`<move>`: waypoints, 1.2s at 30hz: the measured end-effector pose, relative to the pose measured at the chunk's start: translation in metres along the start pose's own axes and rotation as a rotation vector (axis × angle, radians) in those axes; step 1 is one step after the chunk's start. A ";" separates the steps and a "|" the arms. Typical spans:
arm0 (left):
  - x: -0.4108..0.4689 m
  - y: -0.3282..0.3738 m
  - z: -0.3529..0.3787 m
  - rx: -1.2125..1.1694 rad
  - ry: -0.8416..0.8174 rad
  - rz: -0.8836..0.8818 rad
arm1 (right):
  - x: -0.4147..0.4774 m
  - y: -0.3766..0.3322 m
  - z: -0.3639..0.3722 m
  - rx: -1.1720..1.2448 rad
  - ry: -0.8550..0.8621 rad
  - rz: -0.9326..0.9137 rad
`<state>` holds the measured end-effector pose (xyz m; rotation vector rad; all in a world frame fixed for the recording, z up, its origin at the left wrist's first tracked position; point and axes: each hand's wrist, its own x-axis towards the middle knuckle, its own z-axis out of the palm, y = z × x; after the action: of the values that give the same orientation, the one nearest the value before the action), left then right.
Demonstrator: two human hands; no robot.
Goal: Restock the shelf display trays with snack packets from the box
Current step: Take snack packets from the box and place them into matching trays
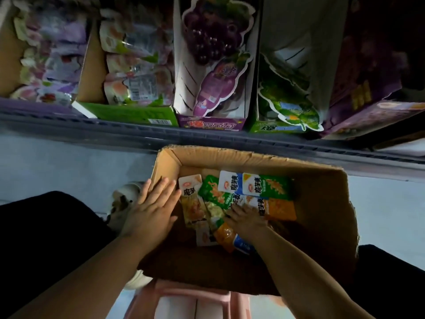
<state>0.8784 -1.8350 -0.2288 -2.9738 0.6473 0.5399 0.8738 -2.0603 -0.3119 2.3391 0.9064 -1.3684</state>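
A brown cardboard box (322, 203) sits open below me, with several snack packets on its bottom: a beige one (190, 203), a green one (212, 192), a white-and-green one (266, 187) and orange ones (280, 209). My left hand (151, 210) lies flat with straight fingers against the box's left wall. My right hand (247, 218) is down inside the box on the packets; its fingertips are curled among them, and I cannot tell whether they grip one. Above, the shelf holds display trays: a green tray (128, 113) of fruit packets and a purple grape tray (211, 124).
A green-leaf display tray (271, 127) and a purple carton (372, 116) stand at the shelf's right. A pink plastic stool (190, 295) is under the box. A white shoe (125, 199) shows left of the box on the pale floor. Dark trouser legs flank both sides.
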 end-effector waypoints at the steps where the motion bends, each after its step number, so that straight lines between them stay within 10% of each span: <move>1: 0.000 -0.001 0.001 -0.005 0.007 -0.008 | 0.003 0.001 0.003 0.001 0.002 0.003; 11: -0.001 -0.003 0.008 0.059 0.011 0.011 | -0.009 0.030 -0.003 -0.090 0.070 0.133; 21: 0.002 -0.001 0.012 0.071 0.109 0.016 | -0.033 0.052 -0.010 0.345 -0.088 0.403; 36: -0.001 0.011 -0.023 -0.097 -0.101 -0.140 | -0.100 0.035 -0.050 0.968 0.272 0.269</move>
<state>0.8805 -1.8475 -0.2064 -3.0267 0.4123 0.7238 0.8945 -2.0979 -0.2032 3.2294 -0.1211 -1.6069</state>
